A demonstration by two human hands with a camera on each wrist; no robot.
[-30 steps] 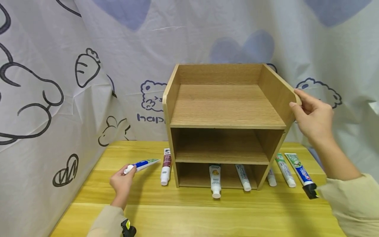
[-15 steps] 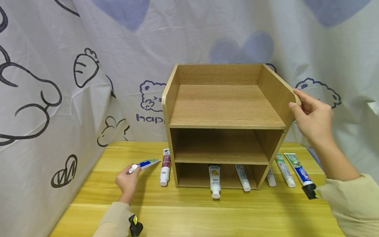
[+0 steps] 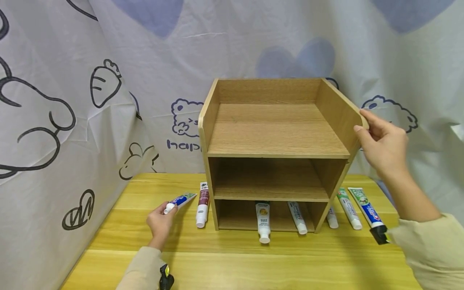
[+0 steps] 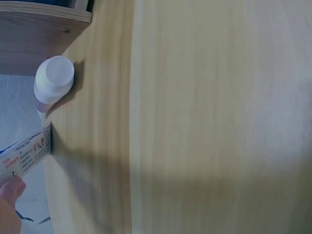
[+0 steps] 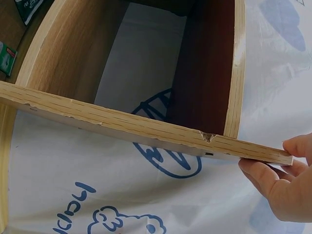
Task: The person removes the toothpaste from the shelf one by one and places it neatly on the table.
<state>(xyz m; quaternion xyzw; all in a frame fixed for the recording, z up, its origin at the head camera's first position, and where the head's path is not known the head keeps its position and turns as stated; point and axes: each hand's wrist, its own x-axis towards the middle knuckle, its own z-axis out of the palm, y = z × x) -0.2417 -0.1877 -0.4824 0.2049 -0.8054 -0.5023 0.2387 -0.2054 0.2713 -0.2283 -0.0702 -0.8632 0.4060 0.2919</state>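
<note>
My left hand (image 3: 160, 220) pinches a blue, white and green toothpaste tube (image 3: 182, 199) near its white cap, left of the shelf. In the left wrist view the printed side of that tube (image 4: 28, 152) shows above the fingers, its far end close to the table. A maroon and white toothpaste tube (image 3: 203, 204) lies just right of it, against the shelf's left side. My right hand (image 3: 386, 146) grips the upper front corner of the wooden shelf's (image 3: 279, 153) right side panel. The right wrist view shows thumb and fingers on either face of that panel (image 5: 161, 127).
Two tubes, one white with an orange mark (image 3: 263, 221) and a smaller white one (image 3: 297, 217), jut from the bottom compartment. Right of the shelf lie a partly hidden tube (image 3: 332, 218), a green and white tube (image 3: 349, 208) and a blue and green tube (image 3: 366, 207).
My left hand has moved right with its toothpaste tube, whose printed face has turned more upward. The right hand stays on the shelf panel, and the shelf has not visibly moved.
</note>
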